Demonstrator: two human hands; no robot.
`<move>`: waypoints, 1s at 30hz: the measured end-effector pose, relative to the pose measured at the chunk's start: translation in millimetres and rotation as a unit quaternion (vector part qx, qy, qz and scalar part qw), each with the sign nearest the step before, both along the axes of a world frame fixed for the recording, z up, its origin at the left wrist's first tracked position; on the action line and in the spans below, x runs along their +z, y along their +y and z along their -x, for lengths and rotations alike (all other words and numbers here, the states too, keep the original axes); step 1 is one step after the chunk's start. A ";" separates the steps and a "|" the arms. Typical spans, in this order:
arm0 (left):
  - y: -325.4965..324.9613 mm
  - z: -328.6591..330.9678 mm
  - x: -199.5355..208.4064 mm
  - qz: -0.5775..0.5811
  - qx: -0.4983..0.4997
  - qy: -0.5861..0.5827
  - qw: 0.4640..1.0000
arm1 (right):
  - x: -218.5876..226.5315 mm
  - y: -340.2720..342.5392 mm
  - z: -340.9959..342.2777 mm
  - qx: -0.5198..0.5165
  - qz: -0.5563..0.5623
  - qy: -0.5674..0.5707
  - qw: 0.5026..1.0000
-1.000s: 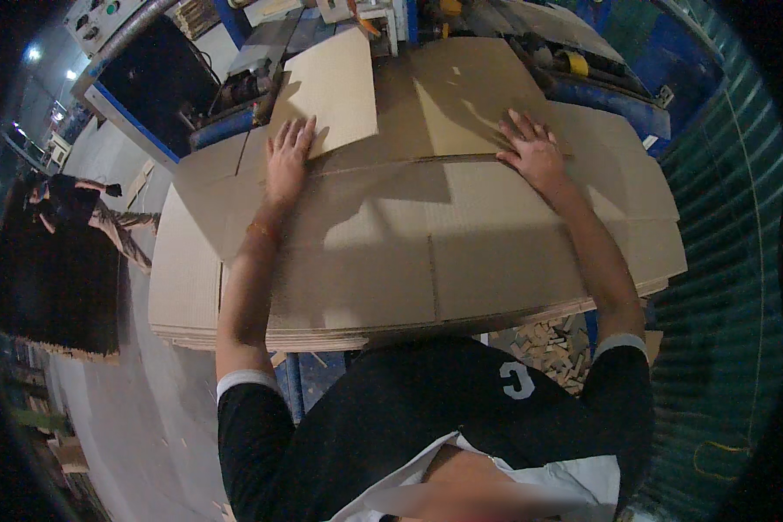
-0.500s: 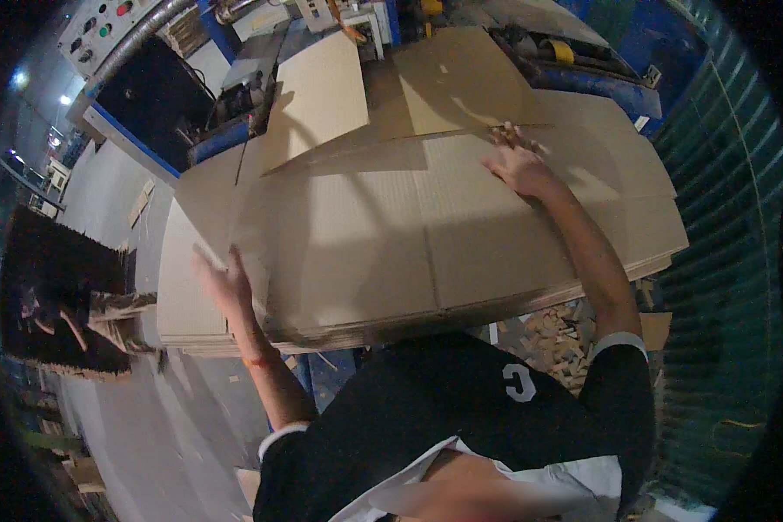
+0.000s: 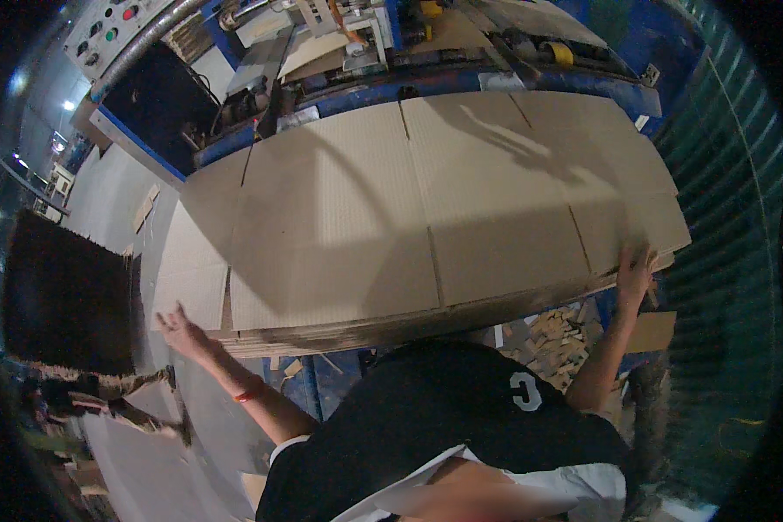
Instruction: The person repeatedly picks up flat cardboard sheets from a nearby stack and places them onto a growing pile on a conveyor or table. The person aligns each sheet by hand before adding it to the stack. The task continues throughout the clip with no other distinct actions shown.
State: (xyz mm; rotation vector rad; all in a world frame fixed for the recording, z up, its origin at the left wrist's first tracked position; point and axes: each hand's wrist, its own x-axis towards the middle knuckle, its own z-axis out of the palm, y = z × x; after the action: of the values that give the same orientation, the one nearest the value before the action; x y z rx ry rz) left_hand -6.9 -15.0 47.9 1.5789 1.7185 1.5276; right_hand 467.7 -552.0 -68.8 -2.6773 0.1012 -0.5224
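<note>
Fingers of my left hand spread wide, holding nothing, just off the near-left corner of the cardboard sheet stack, while my right hand lies flat and open on its near-right edge, machine beyond the stack.

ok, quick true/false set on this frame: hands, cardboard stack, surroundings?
1. The right hand touches the near right corner of the stack of flat brown cardboard sheets. True.
2. The left hand lies flat on top of the stack's middle. False: it is at the near left corner, fingers spread.
3. The top sheet is folded into a closed box. False: it lies flat, with slots and creases showing.
4. A blue machine stands behind the stack. True.
5. An orange band is on the left wrist. True.
</note>
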 end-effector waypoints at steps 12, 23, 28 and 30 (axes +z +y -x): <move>0.9 6.1 -17.7 -0.121 0.109 -0.015 0.987 | 48.2 47.4 -63.2 0.007 -0.335 -0.158 0.929; 41.2 39.2 -89.3 0.169 0.064 0.228 0.957 | 53.5 59.4 -42.9 -0.068 -0.411 -0.135 0.899; 50.4 29.8 -80.8 0.187 0.103 0.083 0.973 | 108.0 46.3 -44.8 0.117 -0.697 -0.349 0.615; 52.7 35.1 -78.1 0.161 0.140 0.072 0.974 | 125.8 36.1 -58.2 0.124 -0.751 -0.326 0.561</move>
State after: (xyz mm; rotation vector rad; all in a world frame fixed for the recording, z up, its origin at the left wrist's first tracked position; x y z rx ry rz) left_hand -42.0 37.7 -30.2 1.3533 2.2174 1.1898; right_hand 525.9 -515.9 57.0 -0.6858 -0.0508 -0.7632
